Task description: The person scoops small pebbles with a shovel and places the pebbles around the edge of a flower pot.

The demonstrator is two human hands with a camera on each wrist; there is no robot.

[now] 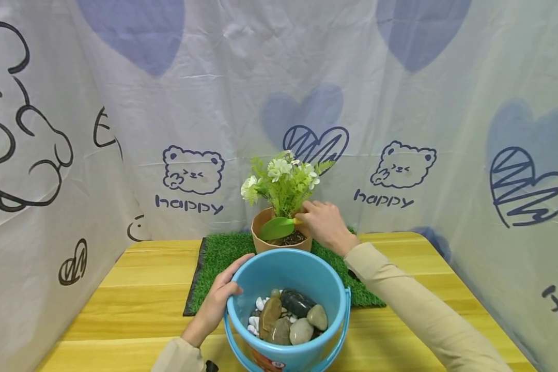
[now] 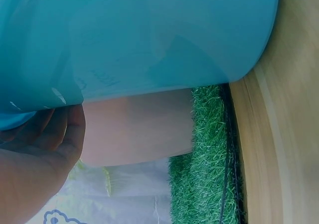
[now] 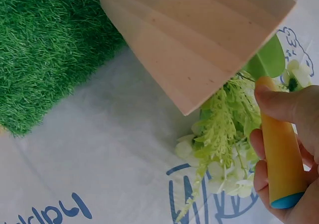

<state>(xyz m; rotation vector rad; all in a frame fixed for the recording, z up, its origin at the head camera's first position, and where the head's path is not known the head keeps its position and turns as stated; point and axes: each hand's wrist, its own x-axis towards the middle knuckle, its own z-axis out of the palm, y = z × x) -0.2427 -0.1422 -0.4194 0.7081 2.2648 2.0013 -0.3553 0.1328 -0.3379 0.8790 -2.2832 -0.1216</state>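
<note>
Blue end [image 3: 287, 200] on the yellow handle [image 3: 281, 154], right-wrist view only.

Bucket [image 1: 285, 269], smooth glossy plastic; large stones [image 1: 301, 331], polished and shiny; trowel [image 1: 276, 229], smooth plastic; flowerpot [image 3: 199, 40], matt, faintly ridged; grass mat [image 2: 207, 139], rough synthetic pile; tabletop [image 1: 153, 281], wood-grained with slight sheen; backdrop [image 1: 232, 103], thin creased cloth
</note>
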